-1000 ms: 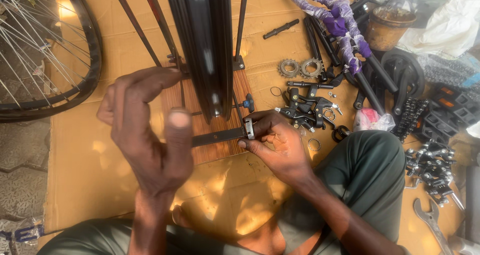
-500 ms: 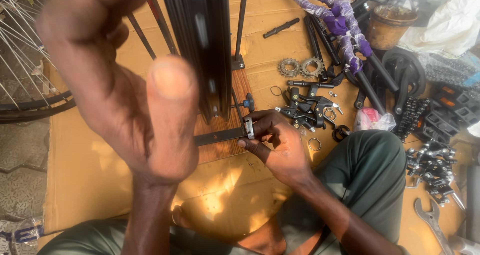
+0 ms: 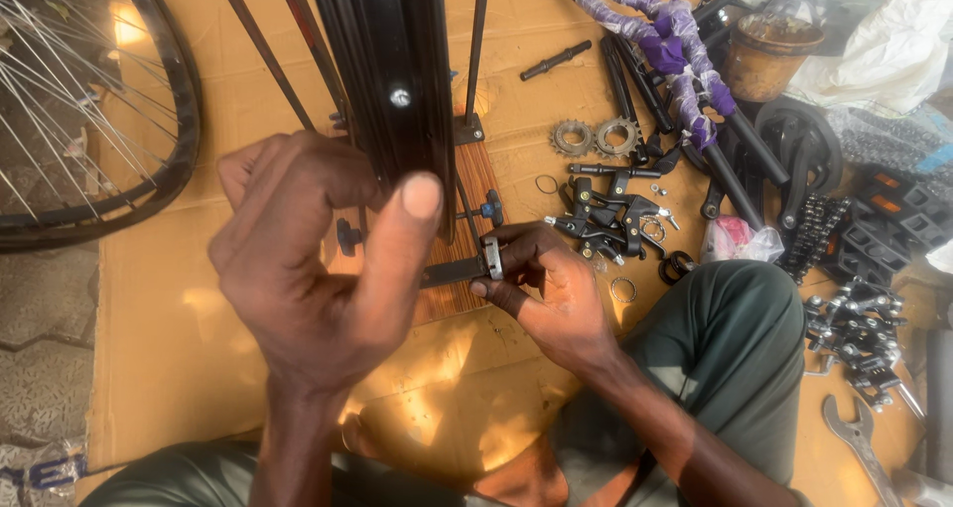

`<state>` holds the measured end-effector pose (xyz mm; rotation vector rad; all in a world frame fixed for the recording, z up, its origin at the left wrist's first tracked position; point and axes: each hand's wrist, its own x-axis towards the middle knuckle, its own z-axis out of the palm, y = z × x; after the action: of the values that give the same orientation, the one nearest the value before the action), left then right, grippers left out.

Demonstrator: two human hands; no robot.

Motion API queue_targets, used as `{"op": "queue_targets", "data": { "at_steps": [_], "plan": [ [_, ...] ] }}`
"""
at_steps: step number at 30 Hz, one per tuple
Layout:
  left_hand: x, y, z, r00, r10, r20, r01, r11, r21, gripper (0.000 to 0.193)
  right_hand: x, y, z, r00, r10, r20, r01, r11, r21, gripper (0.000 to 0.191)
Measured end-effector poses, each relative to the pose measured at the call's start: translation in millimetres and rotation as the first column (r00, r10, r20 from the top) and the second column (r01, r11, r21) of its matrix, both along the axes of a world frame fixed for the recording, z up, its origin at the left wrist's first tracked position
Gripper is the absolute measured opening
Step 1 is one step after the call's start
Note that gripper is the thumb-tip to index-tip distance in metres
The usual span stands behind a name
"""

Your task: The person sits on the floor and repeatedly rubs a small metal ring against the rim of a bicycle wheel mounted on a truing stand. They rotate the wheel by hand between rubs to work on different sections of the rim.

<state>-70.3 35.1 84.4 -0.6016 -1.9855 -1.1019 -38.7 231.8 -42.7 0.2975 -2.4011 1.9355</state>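
My left hand (image 3: 318,269) is wrapped around the edge of a black bicycle rim (image 3: 392,80) that stands upright in front of me, thumb pressed on its near face. My right hand (image 3: 546,289) pinches a small silver nut (image 3: 490,257) at the end of a dark flat arm (image 3: 447,271) of a stand, just right of the rim. The stand rests on a wood-grain base (image 3: 475,184) lying on cardboard (image 3: 149,298). A blue knob (image 3: 492,207) sits above my right fingers.
A spoked wheel (image 3: 89,110) lies at the left. Sprockets (image 3: 596,137), black brake levers (image 3: 615,219), purple-wrapped frame tubes (image 3: 675,40), a rusty tin (image 3: 769,55), pedals (image 3: 893,219), chain pieces and a spanner (image 3: 859,442) crowd the right. My knee in green trousers (image 3: 735,338) is at lower right.
My left hand rose close to the camera half a second ago and has since dropped back onto the rim. The right hand has stayed at the nut.
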Motion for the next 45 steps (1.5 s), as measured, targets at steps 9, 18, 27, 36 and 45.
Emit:
{"op": "queue_targets", "data": {
  "at_steps": [9,18,27,36,45],
  "plan": [
    [-9.8,0.3,20.1,0.997,0.001,-0.076,0.024,0.946,0.324,0.018,-3.8,-1.0,0.4,0.999,0.032,-0.033,-0.034,0.996,-0.078,0.023],
    [18.2,-2.8,-7.7,0.988,0.025,0.15,-0.011,0.996,-0.09,0.028,-3.1,1.5,-0.2,0.999,0.026,0.018,-0.025,0.999,-0.045,0.021],
    [18.6,-0.3,-23.6,0.972,-0.082,0.22,0.083,0.997,0.007,0.02,-3.2,-1.0,0.4,0.999,0.019,0.029,-0.017,0.997,-0.069,0.02],
    [21.2,-3.6,-36.5,0.945,-0.096,0.313,0.089,0.995,0.036,0.03,-3.9,0.3,1.8,0.999,0.032,0.022,-0.031,0.997,-0.071,0.019],
    [12.8,-1.6,-46.5,0.882,-0.285,0.376,0.161,0.931,0.329,0.044,-7.6,15.6,0.0,1.0,0.012,-0.014,-0.012,0.998,-0.062,0.02]
  ]
}}
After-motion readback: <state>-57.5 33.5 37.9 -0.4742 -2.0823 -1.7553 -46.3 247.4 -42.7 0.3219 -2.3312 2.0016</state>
